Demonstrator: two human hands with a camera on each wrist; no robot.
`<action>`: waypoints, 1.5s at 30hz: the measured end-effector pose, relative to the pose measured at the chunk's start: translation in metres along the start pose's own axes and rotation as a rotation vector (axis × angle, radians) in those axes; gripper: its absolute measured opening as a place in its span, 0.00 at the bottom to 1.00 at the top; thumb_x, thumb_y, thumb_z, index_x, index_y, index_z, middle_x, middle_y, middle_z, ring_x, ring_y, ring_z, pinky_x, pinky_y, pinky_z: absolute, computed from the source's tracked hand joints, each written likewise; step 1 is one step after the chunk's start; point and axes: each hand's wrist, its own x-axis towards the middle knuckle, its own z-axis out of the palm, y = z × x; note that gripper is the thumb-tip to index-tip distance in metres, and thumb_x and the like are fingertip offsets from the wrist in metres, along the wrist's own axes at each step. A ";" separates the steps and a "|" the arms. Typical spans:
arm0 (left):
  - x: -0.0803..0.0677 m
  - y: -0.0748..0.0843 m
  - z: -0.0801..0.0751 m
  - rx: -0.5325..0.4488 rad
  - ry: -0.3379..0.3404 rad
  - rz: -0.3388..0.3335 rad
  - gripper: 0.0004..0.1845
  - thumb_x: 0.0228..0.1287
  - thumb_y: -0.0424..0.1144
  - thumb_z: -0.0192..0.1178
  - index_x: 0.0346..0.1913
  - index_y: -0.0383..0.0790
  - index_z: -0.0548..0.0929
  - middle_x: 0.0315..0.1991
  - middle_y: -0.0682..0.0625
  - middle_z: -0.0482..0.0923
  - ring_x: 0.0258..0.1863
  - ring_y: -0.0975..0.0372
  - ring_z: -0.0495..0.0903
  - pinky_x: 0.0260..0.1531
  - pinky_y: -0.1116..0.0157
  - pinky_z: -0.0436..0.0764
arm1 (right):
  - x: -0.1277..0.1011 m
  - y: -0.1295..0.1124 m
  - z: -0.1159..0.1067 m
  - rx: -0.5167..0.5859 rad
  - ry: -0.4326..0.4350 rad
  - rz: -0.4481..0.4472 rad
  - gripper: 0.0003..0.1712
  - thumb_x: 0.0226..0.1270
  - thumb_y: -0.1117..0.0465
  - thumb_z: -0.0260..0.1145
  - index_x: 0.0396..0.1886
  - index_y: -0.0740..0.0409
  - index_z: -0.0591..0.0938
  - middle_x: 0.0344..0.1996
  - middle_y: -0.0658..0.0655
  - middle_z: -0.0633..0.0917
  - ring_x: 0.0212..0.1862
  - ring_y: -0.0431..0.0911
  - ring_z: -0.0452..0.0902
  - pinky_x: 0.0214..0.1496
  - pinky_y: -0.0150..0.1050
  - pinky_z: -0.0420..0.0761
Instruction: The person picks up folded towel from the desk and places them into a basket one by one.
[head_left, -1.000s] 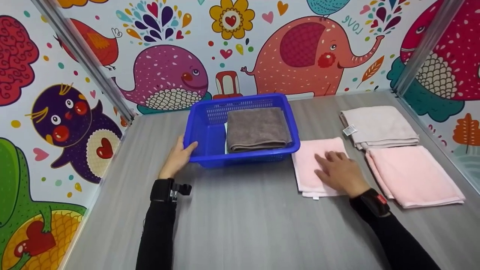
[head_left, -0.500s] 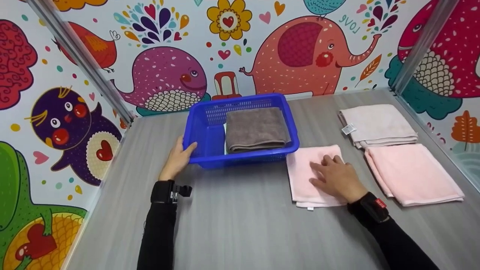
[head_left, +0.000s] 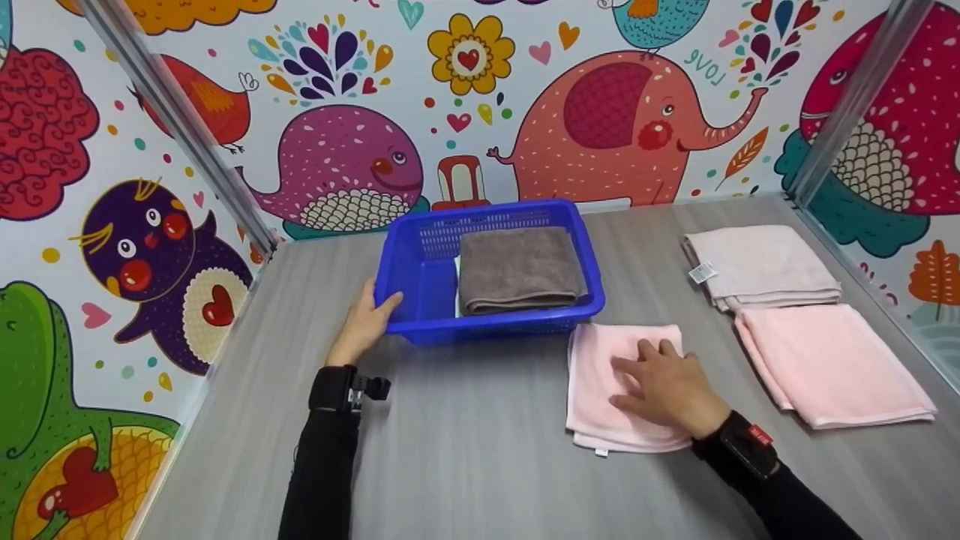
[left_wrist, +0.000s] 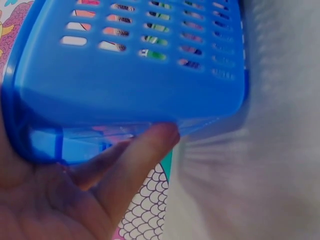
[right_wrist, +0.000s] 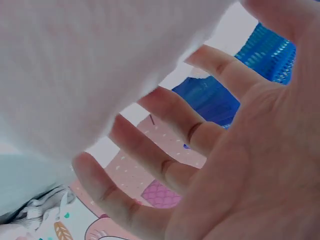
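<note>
Right hand (head_left: 666,386) spread, fingertips touching, gripping nothing | folded pink towel (head_left: 598,386) beneath them, long axis seemingly twelve-to-six | from it, blue perforated basket (head_left: 487,325) at eleven o'clock (our left hand (head_left: 366,321) grips its rim)

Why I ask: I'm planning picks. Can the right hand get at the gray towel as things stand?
Probably yes: the gray towel lies uncovered in the open basket, and the right hand, on a pink towel nearby, seems to have only the basket's rim to clear.
</note>
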 end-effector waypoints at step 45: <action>-0.081 0.047 0.122 0.724 -0.126 0.219 0.37 0.54 0.71 0.68 0.48 0.40 0.86 0.40 0.45 0.88 0.42 0.47 0.87 0.41 0.47 0.82 | 0.035 0.006 0.000 0.467 -0.039 0.061 0.38 0.59 0.46 0.78 0.56 0.72 0.80 0.33 0.61 0.86 0.36 0.53 0.82 0.40 0.51 0.83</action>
